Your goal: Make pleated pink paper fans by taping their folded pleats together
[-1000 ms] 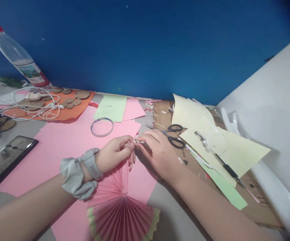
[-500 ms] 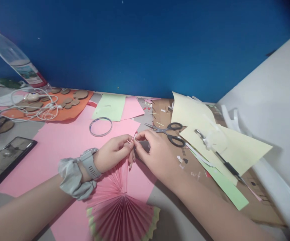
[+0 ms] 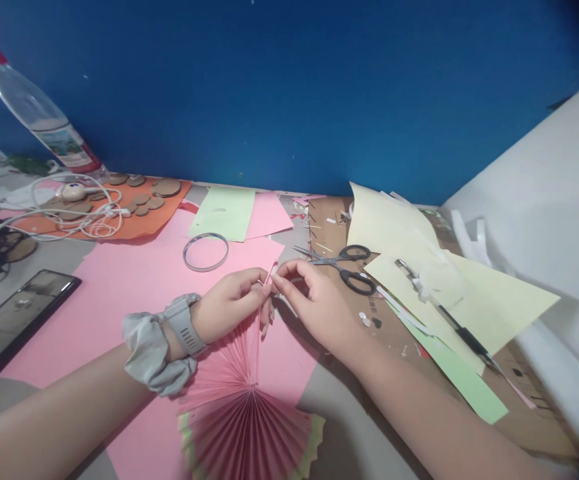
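Note:
A pleated pink paper fan [image 3: 249, 417] with a pale green scalloped edge lies spread in front of me, its folds meeting at one centre point. My left hand [image 3: 232, 299], wearing a grey watch and a grey scrunchie at the wrist, is closed around the upper folded end of the fan. A narrow pink strip of its edge [image 3: 270, 272] sticks up between the fingertips. My right hand [image 3: 314, 303] pinches with thumb and forefinger right beside that strip, touching it. A tiny whitish bit shows at the fingertips, too small to name.
Black-handled scissors [image 3: 352, 263] lie open on cardboard [image 3: 327, 223] at right. Beyond are cream paper [image 3: 389, 220], a pen [image 3: 462, 330] and a green strip [image 3: 469, 387]. A tape roll [image 3: 206, 269] rests on pink paper [image 3: 134, 280]. Leftward are a phone [image 3: 24, 303], cables and a bottle [image 3: 49, 123].
The whole view has shifted slightly, so things appear a little further right. Both hands keep their hold at the fan's end, with only slight finger movement.

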